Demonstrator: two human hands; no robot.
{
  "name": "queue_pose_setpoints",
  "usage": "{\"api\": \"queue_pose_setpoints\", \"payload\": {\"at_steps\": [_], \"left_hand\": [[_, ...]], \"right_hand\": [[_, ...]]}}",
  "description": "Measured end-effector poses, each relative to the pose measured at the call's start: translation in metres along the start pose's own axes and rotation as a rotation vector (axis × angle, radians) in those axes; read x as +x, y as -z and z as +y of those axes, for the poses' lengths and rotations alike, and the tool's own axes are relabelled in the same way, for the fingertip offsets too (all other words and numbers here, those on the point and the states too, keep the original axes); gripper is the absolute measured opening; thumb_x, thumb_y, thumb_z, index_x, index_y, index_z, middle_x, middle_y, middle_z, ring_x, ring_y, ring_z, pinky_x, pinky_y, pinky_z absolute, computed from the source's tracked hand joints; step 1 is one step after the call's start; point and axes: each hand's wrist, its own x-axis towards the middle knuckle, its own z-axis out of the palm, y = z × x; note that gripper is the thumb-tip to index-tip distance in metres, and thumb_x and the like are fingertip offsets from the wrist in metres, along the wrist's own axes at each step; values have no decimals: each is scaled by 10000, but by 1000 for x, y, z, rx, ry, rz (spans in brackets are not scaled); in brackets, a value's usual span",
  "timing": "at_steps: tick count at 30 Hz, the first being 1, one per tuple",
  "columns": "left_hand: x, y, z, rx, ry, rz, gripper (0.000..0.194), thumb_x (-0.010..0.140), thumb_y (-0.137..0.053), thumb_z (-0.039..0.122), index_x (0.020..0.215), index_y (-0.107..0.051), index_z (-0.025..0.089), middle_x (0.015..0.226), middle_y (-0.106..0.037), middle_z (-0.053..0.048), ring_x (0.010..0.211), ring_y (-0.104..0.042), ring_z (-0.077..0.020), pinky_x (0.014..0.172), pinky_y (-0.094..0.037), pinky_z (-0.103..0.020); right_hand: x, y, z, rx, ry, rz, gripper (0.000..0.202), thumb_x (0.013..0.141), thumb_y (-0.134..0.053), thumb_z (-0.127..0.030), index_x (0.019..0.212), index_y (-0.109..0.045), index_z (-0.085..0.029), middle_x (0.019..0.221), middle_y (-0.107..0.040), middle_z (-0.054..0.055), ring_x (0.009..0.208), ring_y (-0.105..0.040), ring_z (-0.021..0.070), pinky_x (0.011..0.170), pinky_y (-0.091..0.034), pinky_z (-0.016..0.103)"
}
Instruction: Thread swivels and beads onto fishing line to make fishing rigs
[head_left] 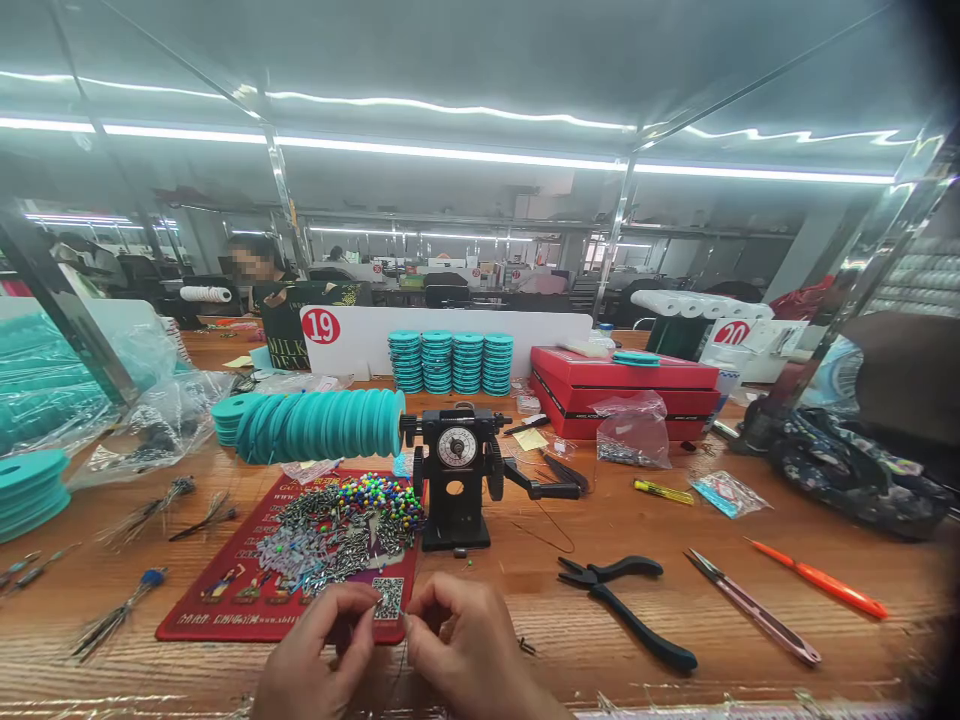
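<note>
My left hand [319, 650] and my right hand [469, 645] meet at the near edge of the wooden table [675, 600], fingertips pinched together on a small metal piece with a thin line; it is too small to name exactly. Just beyond them lies a red mat [225, 590] heaped with small metal swivels [330, 545] and coloured beads [382, 495]. A black hand-crank winder [457, 475] with a dial stands behind the mat, with a row of teal spools [322, 425] on its shaft.
Black pliers [622, 605], small snips [750, 605] and an orange tool [821, 580] lie to the right. Stacked teal spools [450, 362], a red box [622, 385], plastic bags [634, 430] and wire bundles [142, 515] surround the area. A person sits at the far left behind the divider.
</note>
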Motion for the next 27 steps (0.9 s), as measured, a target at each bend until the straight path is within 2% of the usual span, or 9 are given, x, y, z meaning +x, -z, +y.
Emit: {"api": "queue_pose_setpoints", "payload": {"at_steps": [4,9,13,15,18,23,25,27], "left_hand": [[-5,-8,-7,38,-310,209,65,682,-595,218,671,-619,277,742,-677,14,688,-621,-180,711,-441,-219],[-1,-4,-23,355,-689,186,104,800,-475,198,788,-576,220,774,-674,-12,704,-635,-143,706,-471,-211],[5,1,-27,536,-901,185,103,796,-466,127,819,-551,180,762,-676,-36,722,-645,-132,712,-485,-199],[5,1,-28,572,-954,179,112,786,-474,109,824,-556,175,766,-683,-43,722,-648,-133,710,-491,-201],[3,-3,-31,550,-936,195,126,782,-480,107,827,-566,187,784,-691,-40,744,-647,-138,725,-490,-213],[-5,-13,-28,329,-743,246,141,762,-506,126,780,-596,233,777,-694,-14,733,-641,-140,741,-473,-227],[-7,-15,-21,188,-598,225,100,742,-542,182,732,-612,252,757,-690,4,714,-639,-141,725,-471,-216],[-9,-17,-11,24,-344,168,54,715,-578,270,684,-621,258,717,-686,17,671,-639,-146,674,-484,-204]], "right_hand": [[1,-2,1,-20,4,-3,122,680,-506,-151,653,-625,-143,605,-631,3,544,-539,103,493,-336,174],[1,-4,4,-34,-6,-1,120,658,-503,-126,637,-619,-151,606,-633,-7,547,-539,100,502,-334,170],[0,-3,4,-26,-6,-7,116,655,-509,-133,634,-622,-151,596,-626,-8,543,-532,98,500,-330,169],[1,-3,3,-18,-21,-15,116,659,-512,-142,644,-627,-154,602,-627,-7,549,-534,101,502,-332,171],[1,-3,3,-4,-43,-26,123,654,-506,-139,647,-628,-156,606,-627,-6,558,-538,109,507,-339,174],[2,-5,4,83,-110,-18,136,651,-489,-119,655,-623,-141,609,-623,11,567,-544,123,514,-360,185],[2,-4,2,137,-122,-13,118,661,-497,-126,658,-614,-137,592,-610,11,560,-539,125,514,-367,190],[1,-3,1,218,-129,-24,93,679,-510,-147,657,-600,-137,574,-595,7,549,-534,122,513,-373,192]]}}
